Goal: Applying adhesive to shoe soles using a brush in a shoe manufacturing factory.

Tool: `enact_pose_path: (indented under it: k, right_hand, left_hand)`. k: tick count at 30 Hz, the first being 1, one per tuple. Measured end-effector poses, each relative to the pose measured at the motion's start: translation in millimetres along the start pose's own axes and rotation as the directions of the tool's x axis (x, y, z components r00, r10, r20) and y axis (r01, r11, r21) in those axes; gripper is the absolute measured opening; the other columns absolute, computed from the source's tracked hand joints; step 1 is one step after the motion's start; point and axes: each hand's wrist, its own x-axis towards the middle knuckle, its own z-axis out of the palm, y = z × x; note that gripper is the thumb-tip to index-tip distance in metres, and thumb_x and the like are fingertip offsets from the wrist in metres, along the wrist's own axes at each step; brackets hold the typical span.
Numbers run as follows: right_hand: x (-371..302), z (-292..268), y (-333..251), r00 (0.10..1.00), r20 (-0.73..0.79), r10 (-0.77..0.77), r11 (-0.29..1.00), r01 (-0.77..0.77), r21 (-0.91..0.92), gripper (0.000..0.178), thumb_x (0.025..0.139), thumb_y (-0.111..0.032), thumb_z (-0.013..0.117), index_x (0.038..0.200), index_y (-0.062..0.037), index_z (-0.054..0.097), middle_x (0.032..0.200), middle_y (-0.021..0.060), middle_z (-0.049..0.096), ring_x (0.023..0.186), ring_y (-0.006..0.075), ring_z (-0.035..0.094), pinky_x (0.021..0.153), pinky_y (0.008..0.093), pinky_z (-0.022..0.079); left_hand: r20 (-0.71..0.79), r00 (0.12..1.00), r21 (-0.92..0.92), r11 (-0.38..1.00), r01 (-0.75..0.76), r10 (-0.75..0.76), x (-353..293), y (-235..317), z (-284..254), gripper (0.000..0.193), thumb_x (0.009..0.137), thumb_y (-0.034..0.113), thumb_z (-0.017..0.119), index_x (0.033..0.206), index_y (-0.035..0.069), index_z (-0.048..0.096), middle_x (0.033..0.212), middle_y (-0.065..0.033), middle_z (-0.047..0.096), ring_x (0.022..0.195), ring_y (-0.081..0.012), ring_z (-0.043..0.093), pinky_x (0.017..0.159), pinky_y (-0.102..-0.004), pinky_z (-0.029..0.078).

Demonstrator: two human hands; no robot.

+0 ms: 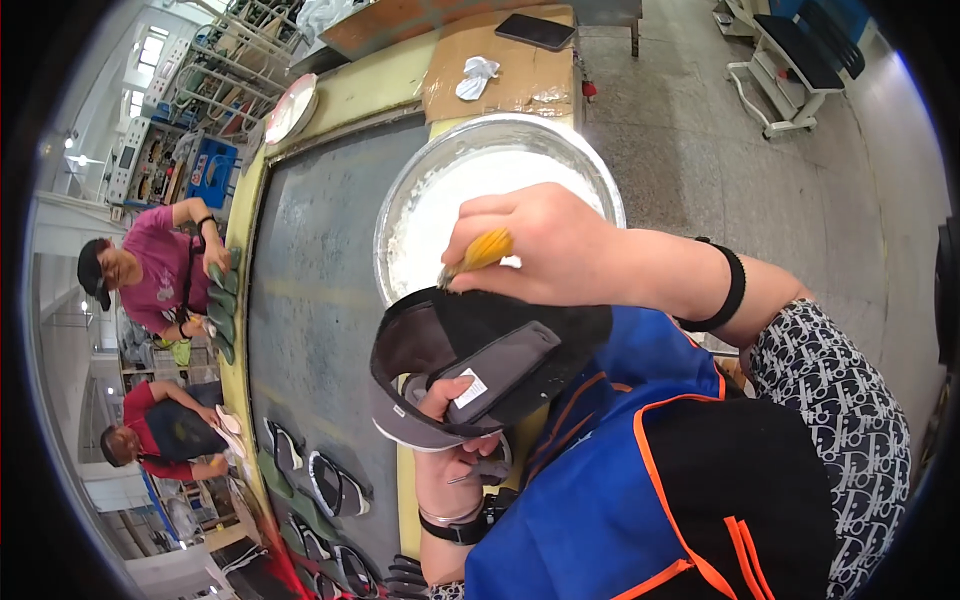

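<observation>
Wide floor (685,95), brush (484,249) at shoe (515,335) edge

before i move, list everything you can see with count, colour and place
shoe upper: 1, grey and black, in the left grip
brush: 1, yellow handle, in the right grip
metal bowl: 1, silver, behind the right grip
paste: 1 mass, white, inside the metal bowl
cardboard: 1 sheet, brown, top centre
phone: 1, dark, on the cardboard
crumpled tissue: 1, white, on the cardboard
workbench: 1, grey with yellow edges, centre-left
shoe pieces: several, black and white, lower left
co-workers: 2, pinkish-purple and red shirts, left
apron: 1, blue with orange trim, worn by the person
right grip: 1, bare, centre
left grip: 1, bare, below centre
</observation>
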Motion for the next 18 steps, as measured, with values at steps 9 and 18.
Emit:
enact_pose_path:
  k: [9, 18]
  right_hand:
    - [-10, -10, 13, 0.865, 0.312, 0.393, 0.908, -0.310, -0.282, 0.014, 0.082, -0.018, 0.073, 0.087, -0.0073, 0.066, 0.081, 0.0065, 0.066, 0.074, 0.0239, 0.067, 0.066, 0.0356, 0.051]
    - [-1, 12, 8, 0.998, -0.013, 0.067, 0.973, -0.063, 0.221, 0.015, 0.085, -0.016, 0.072, 0.092, -0.0057, 0.064, 0.075, 0.0050, 0.062, 0.063, 0.0160, 0.062, 0.057, 0.0283, 0.050]
  left_hand:
    - [0.016, 0.982, -0.079, 0.979, -0.187, 0.189, -12, 8, -8, 0.046, 0.086, 0.018, 0.054, 0.124, -0.007, 0.057, 0.116, -0.0182, 0.066, 0.106, -0.0274, 0.066, 0.092, -0.0356, 0.053]
    - [-0.071, 0.955, -0.017, 0.957, -0.289, 0.287, -9, -5, -12, 0.043, 0.084, 0.016, 0.057, 0.122, -0.004, 0.059, 0.111, -0.0138, 0.066, 0.101, -0.0229, 0.066, 0.089, -0.0328, 0.051]
